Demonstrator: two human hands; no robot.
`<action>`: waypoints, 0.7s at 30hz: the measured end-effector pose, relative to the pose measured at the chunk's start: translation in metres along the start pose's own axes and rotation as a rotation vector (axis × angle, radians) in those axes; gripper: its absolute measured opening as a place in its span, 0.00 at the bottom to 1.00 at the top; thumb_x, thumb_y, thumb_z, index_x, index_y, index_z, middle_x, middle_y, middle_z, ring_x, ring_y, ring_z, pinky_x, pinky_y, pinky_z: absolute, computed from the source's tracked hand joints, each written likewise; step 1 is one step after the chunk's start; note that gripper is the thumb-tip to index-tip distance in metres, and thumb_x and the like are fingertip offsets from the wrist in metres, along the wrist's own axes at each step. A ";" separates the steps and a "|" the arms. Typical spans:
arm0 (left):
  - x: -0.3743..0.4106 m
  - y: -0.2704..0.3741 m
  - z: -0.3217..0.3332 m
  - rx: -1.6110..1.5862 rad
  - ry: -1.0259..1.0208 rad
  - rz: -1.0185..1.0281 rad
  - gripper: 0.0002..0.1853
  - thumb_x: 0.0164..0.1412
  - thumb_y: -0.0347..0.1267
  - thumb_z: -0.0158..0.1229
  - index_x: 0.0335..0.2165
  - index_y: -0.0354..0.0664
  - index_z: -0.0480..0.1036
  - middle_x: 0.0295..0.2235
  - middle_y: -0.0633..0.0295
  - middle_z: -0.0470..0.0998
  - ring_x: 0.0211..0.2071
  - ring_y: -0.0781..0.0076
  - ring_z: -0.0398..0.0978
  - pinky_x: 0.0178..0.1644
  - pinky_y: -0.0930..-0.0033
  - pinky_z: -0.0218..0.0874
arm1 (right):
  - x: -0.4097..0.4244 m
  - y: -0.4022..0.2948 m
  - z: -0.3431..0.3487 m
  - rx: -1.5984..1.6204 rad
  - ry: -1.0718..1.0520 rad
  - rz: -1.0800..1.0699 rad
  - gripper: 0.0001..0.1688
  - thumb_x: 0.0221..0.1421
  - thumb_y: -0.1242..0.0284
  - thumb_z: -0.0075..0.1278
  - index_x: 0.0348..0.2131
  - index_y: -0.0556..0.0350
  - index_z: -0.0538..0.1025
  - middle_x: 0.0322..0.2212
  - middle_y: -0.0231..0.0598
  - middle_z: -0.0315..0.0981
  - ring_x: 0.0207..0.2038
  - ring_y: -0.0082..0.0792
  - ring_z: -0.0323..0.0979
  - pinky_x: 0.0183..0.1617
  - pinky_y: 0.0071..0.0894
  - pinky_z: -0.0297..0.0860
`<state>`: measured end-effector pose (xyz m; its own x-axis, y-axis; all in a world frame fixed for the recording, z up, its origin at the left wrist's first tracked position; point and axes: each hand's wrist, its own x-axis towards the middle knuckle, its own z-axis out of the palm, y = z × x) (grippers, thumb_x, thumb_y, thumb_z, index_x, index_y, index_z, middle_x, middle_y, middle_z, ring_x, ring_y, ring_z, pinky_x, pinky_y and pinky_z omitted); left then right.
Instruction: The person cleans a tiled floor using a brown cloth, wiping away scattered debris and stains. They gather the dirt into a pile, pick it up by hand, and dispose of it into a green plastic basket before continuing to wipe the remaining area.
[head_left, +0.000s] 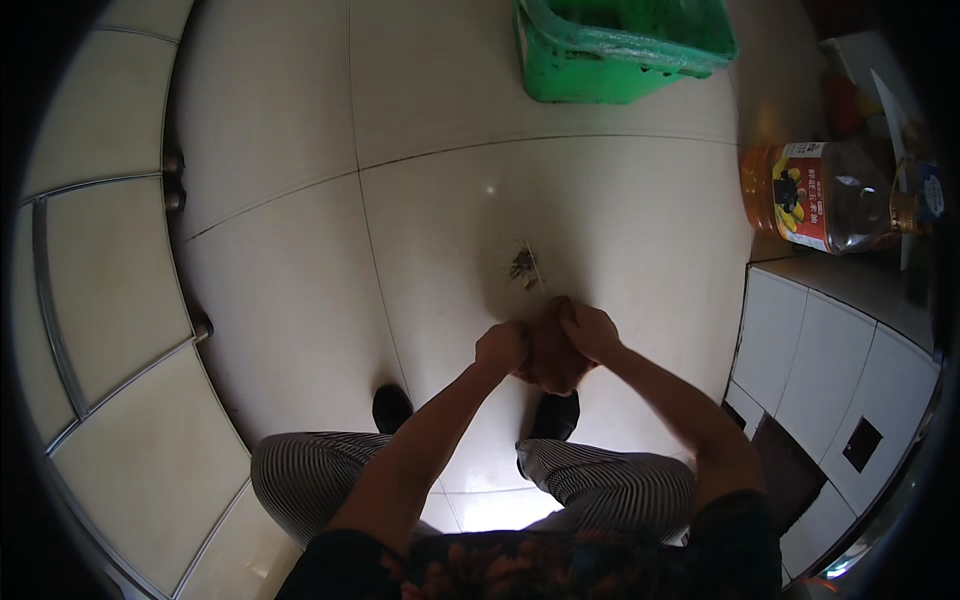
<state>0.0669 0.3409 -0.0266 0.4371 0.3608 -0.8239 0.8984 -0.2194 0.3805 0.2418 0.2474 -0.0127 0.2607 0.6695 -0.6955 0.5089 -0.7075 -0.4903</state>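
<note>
Both hands grip a reddish-brown cloth (553, 356), perhaps a rag, bunched up in front of my feet. My left hand (501, 346) is closed on its left side. At its upper right edge is my right hand (595, 330), fingers curled around it. Just beyond the cloth, a small pile of dark debris (523, 262) lies on the pale tile floor (442, 202). A thin light-coloured stick (533, 262) lies across the pile's right side. Folds of the cloth hide some of my fingers.
A green plastic bin (592, 75) stands ahead. At the right is a large cooking oil bottle (802, 196) with a printed label, near a white-tiled base (795, 352). Cream cabinet fronts (105, 247) line the left. My black shoes (392, 409) are below.
</note>
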 end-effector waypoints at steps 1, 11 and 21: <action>0.004 0.009 -0.013 0.123 -0.133 0.020 0.18 0.55 0.42 0.50 0.37 0.45 0.77 0.40 0.51 0.79 0.44 0.50 0.76 0.47 0.53 0.67 | 0.007 0.009 -0.012 -0.058 -0.073 -0.102 0.24 0.58 0.55 0.43 0.42 0.56 0.74 0.35 0.58 0.76 0.41 0.55 0.73 0.47 0.49 0.68; 0.052 -0.020 -0.052 -0.298 0.468 0.096 0.03 0.54 0.25 0.51 0.30 0.38 0.69 0.32 0.45 0.76 0.32 0.46 0.74 0.38 0.55 0.66 | 0.095 -0.051 -0.027 -0.207 0.291 -0.407 0.37 0.38 0.65 0.63 0.48 0.56 0.67 0.48 0.47 0.60 0.53 0.51 0.60 0.55 0.45 0.64; 0.068 -0.024 -0.015 -0.791 0.582 0.290 0.12 0.58 0.17 0.41 0.36 0.33 0.71 0.27 0.57 0.76 0.28 0.73 0.74 0.32 0.71 0.68 | 0.089 -0.058 0.015 -0.246 0.411 -0.643 0.18 0.43 0.76 0.56 0.37 0.53 0.69 0.38 0.43 0.63 0.44 0.47 0.66 0.44 0.42 0.70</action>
<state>0.0750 0.3839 -0.0854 0.4060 0.8196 -0.4042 0.4336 0.2166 0.8747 0.2236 0.3450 -0.0542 0.1118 0.9928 -0.0431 0.8161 -0.1165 -0.5660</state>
